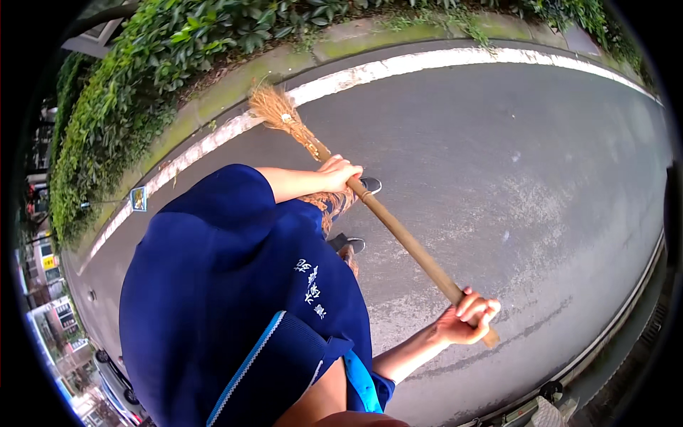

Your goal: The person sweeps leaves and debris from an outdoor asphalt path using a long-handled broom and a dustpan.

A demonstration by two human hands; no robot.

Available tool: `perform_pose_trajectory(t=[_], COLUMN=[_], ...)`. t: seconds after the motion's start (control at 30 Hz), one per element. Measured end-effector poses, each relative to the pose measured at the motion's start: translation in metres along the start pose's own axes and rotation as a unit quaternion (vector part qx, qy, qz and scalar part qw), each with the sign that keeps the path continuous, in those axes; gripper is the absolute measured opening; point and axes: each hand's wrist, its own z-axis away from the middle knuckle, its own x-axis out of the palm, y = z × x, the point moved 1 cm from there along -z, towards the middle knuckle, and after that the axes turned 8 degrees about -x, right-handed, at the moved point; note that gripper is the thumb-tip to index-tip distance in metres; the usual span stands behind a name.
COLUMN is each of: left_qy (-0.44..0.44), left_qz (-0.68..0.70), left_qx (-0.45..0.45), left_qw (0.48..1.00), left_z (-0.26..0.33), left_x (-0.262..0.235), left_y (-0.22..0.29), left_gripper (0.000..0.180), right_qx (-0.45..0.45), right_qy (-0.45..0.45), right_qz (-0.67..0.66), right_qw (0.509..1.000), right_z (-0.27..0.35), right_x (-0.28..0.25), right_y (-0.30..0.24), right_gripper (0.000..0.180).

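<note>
A broom with a long wooden handle [409, 244] slants across the view from upper left to lower right. Its frayed straw head [274, 107] lies over the white line by the kerb. My left hand [339, 174] is closed round the handle a little below the bristles. Close to the handle's far end, my right hand [467, 318] is closed on it too, with the fingers curled and the butt of the handle sticking out past them. Below my left hand show patterned trousers and my dark shoes [348, 243].
Grey asphalt [541, 164] stretches to the right. A white painted line [398, 67] follows a mossy stone kerb [370, 41], with a leafy green hedge [171, 57] behind it. A small sign [139, 199] stands at the left, and a parked car [114, 381] is lower left.
</note>
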Motion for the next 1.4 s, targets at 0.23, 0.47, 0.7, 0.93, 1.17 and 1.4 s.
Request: perform_pose_trajectory(t=[0.23, 0.47, 0.7, 0.93, 1.17, 1.4], left_qy=[0.142, 0.104, 0.114, 0.118, 0.190, 0.069], left_qz=[0.021, 0.058, 0.082, 0.077, 0.125, 0.166], left_qx=[0.068, 0.009, -0.112, -0.064, 0.069, 0.217], left_qw=[0.987, 0.993, 0.984, 0.988, 0.971, 0.960], left_z=[0.023, 0.052, 0.199, 0.301, 0.326, 0.298], left_x=[-0.024, 0.015, 0.034, 0.017, 0.017, 0.026], left_y=[-0.021, -0.154, -0.271, -0.272, -0.216, -0.149], left_gripper=[0.028, 0.025, 0.023, 0.023, 0.029, 0.026], right_qx=[-0.077, -0.027, 0.119, 0.104, -0.059, -0.271], right_qy=[-0.039, -0.047, -0.089, -0.075, -0.135, -0.220], right_qz=[0.041, 0.085, 0.046, -0.038, -0.075, 0.117], right_qw=[0.995, 0.995, 0.988, 0.991, 0.986, 0.930], right_z=[0.084, 0.144, 0.176, 0.227, 0.337, 0.452], right_x=[0.048, 0.135, 0.193, 0.197, 0.218, 0.281], right_y=[-0.027, 0.064, 0.139, 0.107, -0.011, -0.072], right_gripper=[0.017, 0.019, 0.016, 0.022, 0.015, 0.013])
